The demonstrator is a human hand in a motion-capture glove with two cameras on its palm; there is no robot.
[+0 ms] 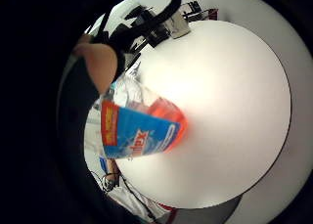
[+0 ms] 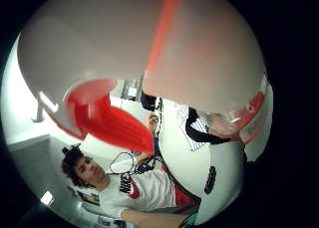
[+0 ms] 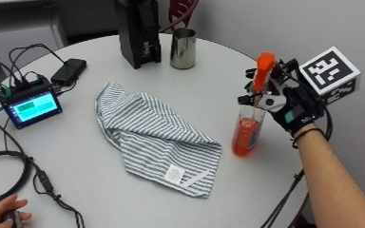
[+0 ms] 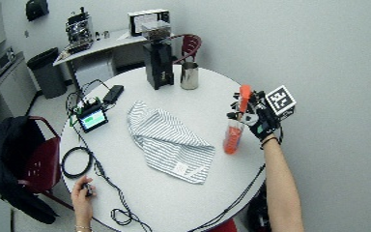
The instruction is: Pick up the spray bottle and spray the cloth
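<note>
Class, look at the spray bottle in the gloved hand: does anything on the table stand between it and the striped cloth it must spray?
No. The right hand holds the spray bottle upright beside the striped cloth, with only bare table between.

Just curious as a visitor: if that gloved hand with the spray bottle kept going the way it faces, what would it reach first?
Probably the striped cloth; the right hand and spray bottle face it across bare table, though depth is uncertain.
</note>
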